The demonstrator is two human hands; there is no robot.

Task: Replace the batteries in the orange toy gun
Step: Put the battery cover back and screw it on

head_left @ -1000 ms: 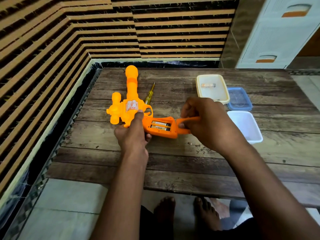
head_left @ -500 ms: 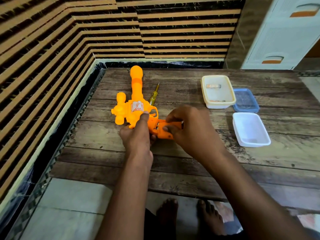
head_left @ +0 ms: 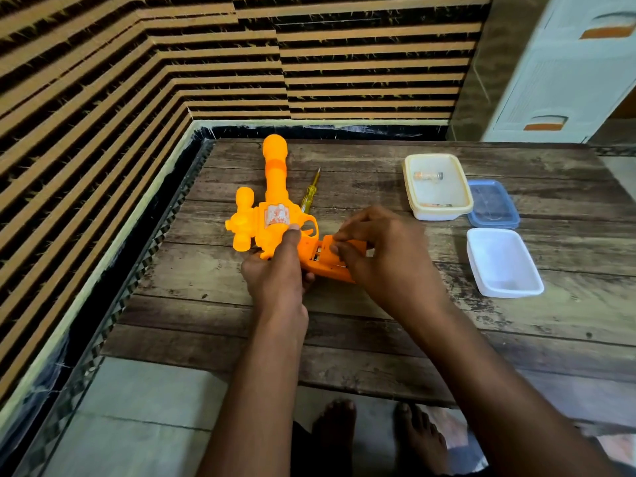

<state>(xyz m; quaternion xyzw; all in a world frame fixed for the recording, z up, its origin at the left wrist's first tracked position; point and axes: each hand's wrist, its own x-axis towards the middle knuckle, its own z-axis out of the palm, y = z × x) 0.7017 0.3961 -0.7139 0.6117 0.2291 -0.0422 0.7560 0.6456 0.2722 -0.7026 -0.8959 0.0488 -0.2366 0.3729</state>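
Observation:
The orange toy gun (head_left: 273,204) lies flat on the wooden table (head_left: 378,325), barrel pointing away from me. My left hand (head_left: 277,270) grips its body just behind the sticker, thumb on top. My right hand (head_left: 382,253) covers the handle and pinches an orange battery cover (head_left: 356,247) over the compartment. A sliver of a battery (head_left: 318,254) shows under the cover's left edge. A yellow-handled screwdriver (head_left: 309,192) lies beside the gun's right side.
A cream tub (head_left: 411,197) holding a battery stands at the back right, a blue lid (head_left: 494,204) beside it. An empty white tub (head_left: 504,266) sits nearer me. Striped walls border the table's left and back; a white cabinet (head_left: 564,70) stands at far right.
My right hand has brought the orange cover from the handle's end over the compartment, hiding most of the batteries. The left hand has kept its hold on the gun.

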